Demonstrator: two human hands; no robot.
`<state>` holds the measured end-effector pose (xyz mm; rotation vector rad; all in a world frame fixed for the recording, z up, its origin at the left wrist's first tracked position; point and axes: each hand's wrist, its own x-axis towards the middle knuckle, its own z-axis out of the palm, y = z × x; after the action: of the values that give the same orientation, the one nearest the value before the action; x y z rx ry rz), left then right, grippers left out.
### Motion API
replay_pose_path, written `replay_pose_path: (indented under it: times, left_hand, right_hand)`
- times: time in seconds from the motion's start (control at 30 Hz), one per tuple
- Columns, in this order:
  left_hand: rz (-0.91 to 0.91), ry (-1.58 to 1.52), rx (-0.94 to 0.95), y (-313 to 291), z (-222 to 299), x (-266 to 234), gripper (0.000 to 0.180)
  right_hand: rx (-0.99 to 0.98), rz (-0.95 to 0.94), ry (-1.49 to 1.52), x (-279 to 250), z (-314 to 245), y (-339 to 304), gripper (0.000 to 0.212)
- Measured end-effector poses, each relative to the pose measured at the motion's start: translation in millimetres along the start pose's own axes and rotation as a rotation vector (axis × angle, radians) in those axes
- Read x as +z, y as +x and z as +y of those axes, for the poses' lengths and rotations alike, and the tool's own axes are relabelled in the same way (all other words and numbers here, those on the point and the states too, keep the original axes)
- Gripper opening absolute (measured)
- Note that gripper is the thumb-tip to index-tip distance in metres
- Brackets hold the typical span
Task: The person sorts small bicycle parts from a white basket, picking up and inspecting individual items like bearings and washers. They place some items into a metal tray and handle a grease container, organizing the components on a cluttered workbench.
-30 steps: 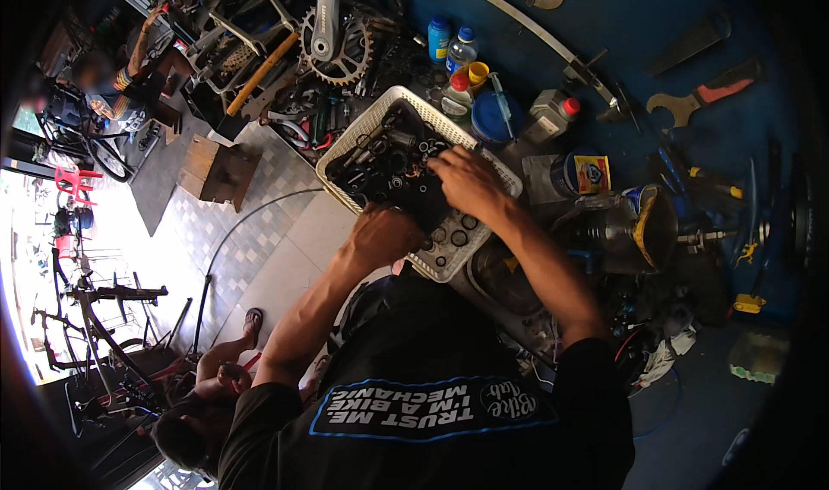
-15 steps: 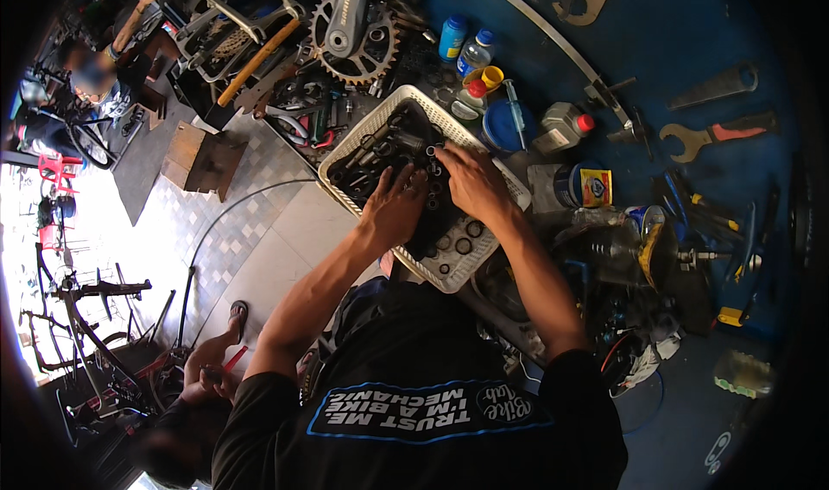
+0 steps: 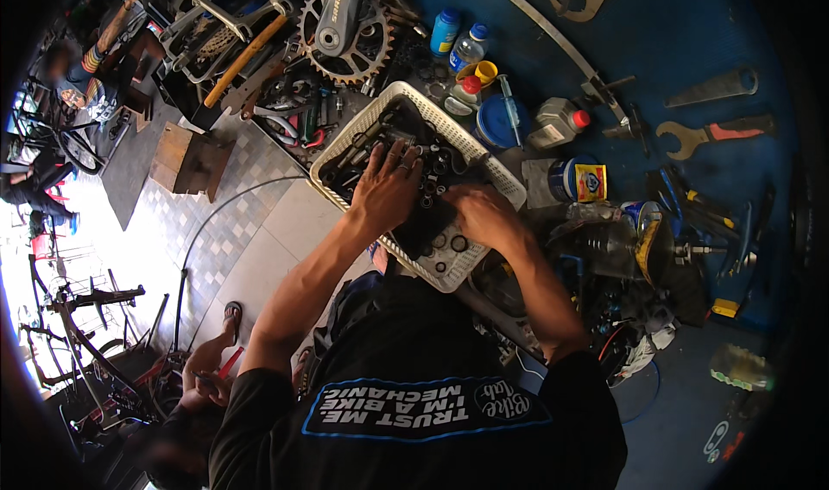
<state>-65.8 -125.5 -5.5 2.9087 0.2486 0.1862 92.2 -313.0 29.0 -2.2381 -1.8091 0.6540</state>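
- The white perforated basket (image 3: 465, 264) lies in front of the person's torso, tilted across the view; the dark, loose bicycle parts (image 3: 354, 160) fill most of it.
- Left grip: the left hand (image 3: 387, 188) rests on those parts with its fingers spread, not closed around anything visible.
- Right grip: the right hand (image 3: 485, 214) bends down into the basket's other side, near small metal nuts (image 3: 430, 189); its fingertips are hidden, so I cannot tell whether it pinches something.
- Handling pieces this small probably goes best with a light, flat left palm steadying the pile and the right fingertips taking one piece at a time.
- Pressing gently should keep little parts from sinking under bigger ones; the pale bare corner seems the best place to see them against.
- Counts: one basket, two hands, at least three black rings (image 3: 458, 243) in that corner; the nuts are too crowded to count.
- Beyond it: one crank arm (image 3: 337, 15), one chainring (image 3: 373, 56), one syringe (image 3: 511, 110), one grey jug (image 3: 555, 126) with a red cap.
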Motion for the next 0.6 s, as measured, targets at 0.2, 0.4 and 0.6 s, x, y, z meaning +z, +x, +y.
replay_pose_path:
  times: [0.2, 0.4, 0.6]
  left_hand:
    - [-0.276, -0.004, 0.064, -11, 21, 4, 0.064]
    - [-0.392, -0.12, 0.065, -31, 28, -17, 0.058]
    - [-0.43, -0.211, 0.01, -43, 21, -36, 0.049]
  right_hand:
    - [0.072, 0.295, -0.048, 9, 15, 3, 0.045]
    - [0.203, 0.201, -0.168, 11, 1, 25, 0.051]
    - [0.32, 0.282, -0.274, 25, 22, 22, 0.03]
